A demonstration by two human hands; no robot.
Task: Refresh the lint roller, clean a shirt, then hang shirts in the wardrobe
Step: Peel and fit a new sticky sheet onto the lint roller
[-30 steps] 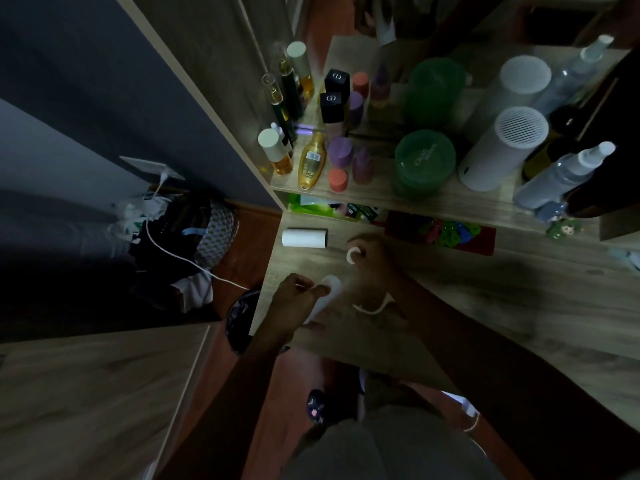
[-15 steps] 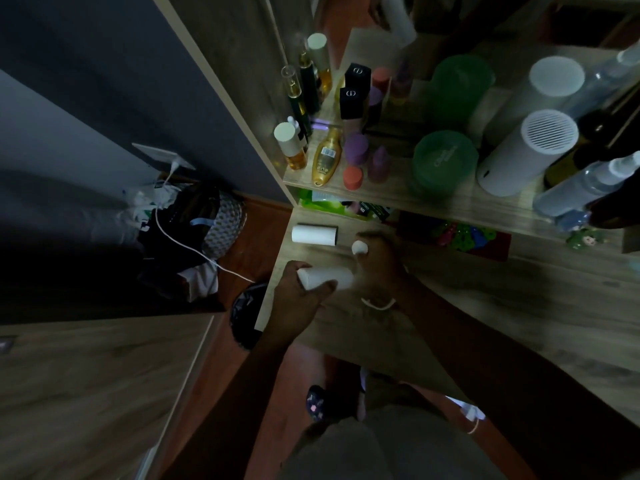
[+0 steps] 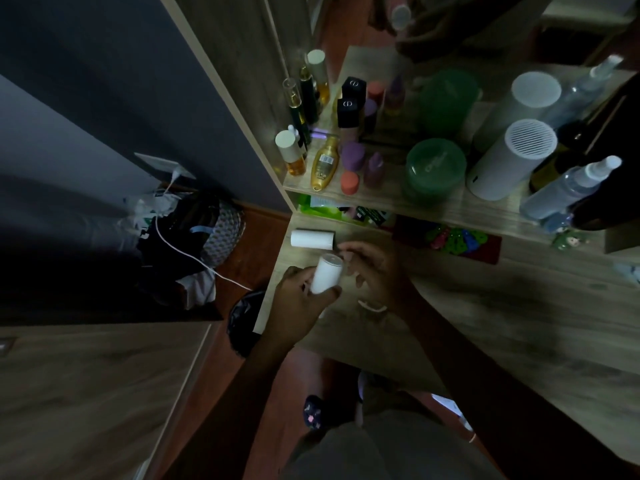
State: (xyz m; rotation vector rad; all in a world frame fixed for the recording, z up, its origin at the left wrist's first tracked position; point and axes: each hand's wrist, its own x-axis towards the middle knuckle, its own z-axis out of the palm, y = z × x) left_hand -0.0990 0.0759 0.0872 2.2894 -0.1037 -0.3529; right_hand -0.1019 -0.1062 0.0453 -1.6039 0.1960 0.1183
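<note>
**Figure: Lint-roller refresh in progress at the desk**

We take the desk (image 3: 485, 323) as our landmark and read from left to right. To the left of the desk, on the floor against the dark wall, we see a heap of bags (image 3: 194, 244) with a white cable trailing from it; these play no part in the task. At the desk's left edge, the left hand (image 3: 299, 299) is closed around the lower part of a white roll (image 3: 325, 273), which it holds tilted, upper end pointing away from us, above the desk surface. Just beyond it, lying flat on the desk near the back left corner, we find a second white roll (image 3: 312, 239). We judge one of these to be the spent roll and the other the fresh one, but we cannot tell which. To the right of the held roll, the right hand (image 3: 375, 271) hovers over the desk with fingers loosely curled at the roll's upper end; whether it pinches anything we cannot tell. Above the desk's rear edge, a shelf (image 3: 391, 199) carries bottles and jars.

As for progress, we judge that only the first step is under way. No shirt or hanger appears in view, so cleaning and hanging remain to be done.
</note>
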